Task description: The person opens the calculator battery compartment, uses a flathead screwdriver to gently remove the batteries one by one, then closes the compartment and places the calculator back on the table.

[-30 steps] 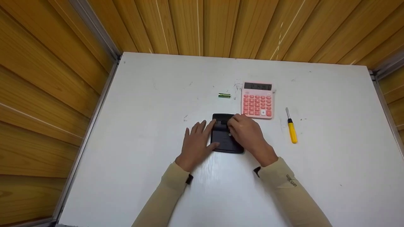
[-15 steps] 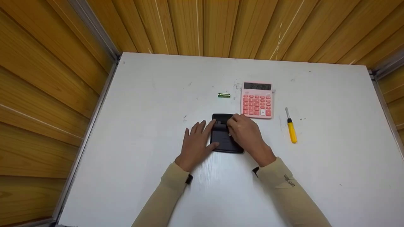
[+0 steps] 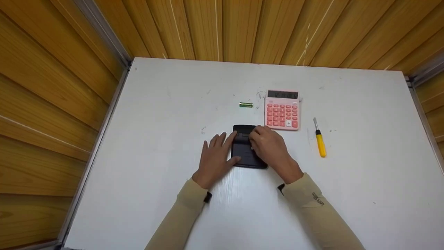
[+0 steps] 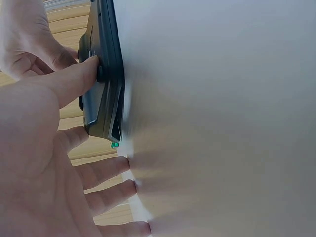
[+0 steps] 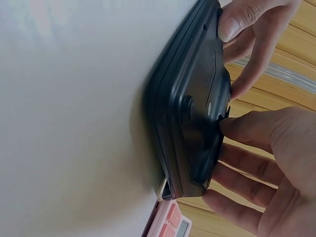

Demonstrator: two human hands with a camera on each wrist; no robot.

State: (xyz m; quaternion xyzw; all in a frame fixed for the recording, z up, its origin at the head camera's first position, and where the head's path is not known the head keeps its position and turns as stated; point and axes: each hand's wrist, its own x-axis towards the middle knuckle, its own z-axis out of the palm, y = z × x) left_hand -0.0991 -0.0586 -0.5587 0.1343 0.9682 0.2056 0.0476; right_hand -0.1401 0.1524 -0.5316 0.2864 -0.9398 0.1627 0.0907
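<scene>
A black device (image 3: 244, 155) is set on the white table (image 3: 156, 121), touched at its left side by the spread left hand (image 3: 215, 159) and on top by the bent fingers of the right hand (image 3: 272, 147), whose grip cannot be made out. If pushed too hard, it could be slid into the nearby pink calculator (image 3: 281, 110).

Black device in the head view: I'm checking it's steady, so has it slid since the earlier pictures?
No, no visible shift in any direction: the black device lies in the same place relative to the far edge of the table.
</scene>
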